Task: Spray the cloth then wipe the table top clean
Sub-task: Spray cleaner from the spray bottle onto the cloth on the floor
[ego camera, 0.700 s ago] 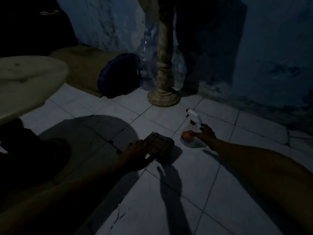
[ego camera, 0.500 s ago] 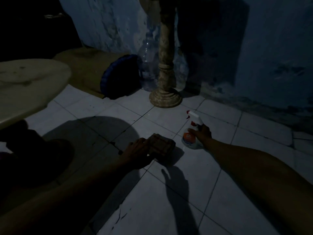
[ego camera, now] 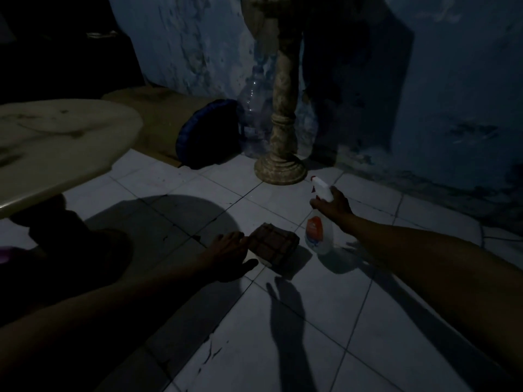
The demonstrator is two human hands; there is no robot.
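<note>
- Step in hand: pick-up phase, before any spraying. Both items are low over the floor tiles (ego camera: 325, 315); the table top (ego camera: 56, 148) sits well apart at upper left, unwiped.
- Your right hand (ego camera: 334, 205) grips the spray bottle (ego camera: 318, 233) at the neck, fingers curled round it just under the white trigger head.
- Bottle axis: approx. upright, tilted slightly; base down near the tiles, nozzle points away from you and to the left, not at the cloth.
- Your left hand (ego camera: 229, 253) is at the near-left edge of the folded cloth (ego camera: 273, 246): fingers on top, thumb spread out below. Pinch vs. plain touch: cannot tell, too dark.
- Cloth lies just left of the bottle base; long axis runs diagonally, far-left to near-right.
- Next move req.: secure the cloth, turn the nozzle toward it, then squeeze.
</note>
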